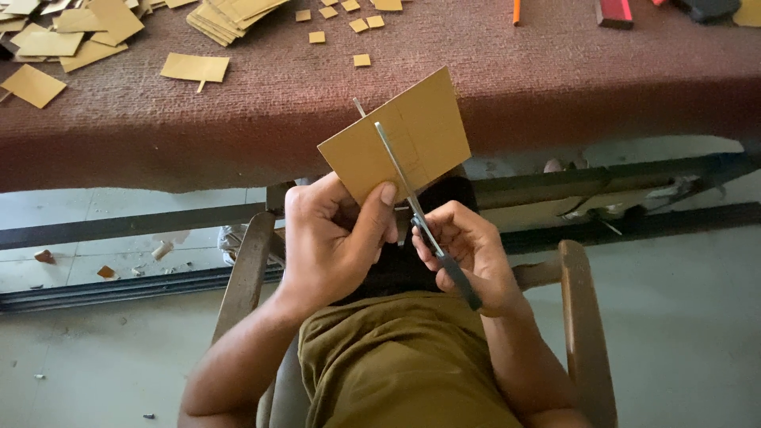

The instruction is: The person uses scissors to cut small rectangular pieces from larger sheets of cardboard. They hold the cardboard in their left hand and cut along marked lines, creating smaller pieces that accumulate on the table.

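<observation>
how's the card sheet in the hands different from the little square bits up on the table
The card sheet is far larger than the small squares. It is held tilted in the left hand, scissors cutting into it; the squares lie flat and loose on the table. Both are tan card.

table (555, 87): maroon cloth | tan card pieces (71, 40), small squares (361, 24) | wooden chair (583, 317)
</observation>
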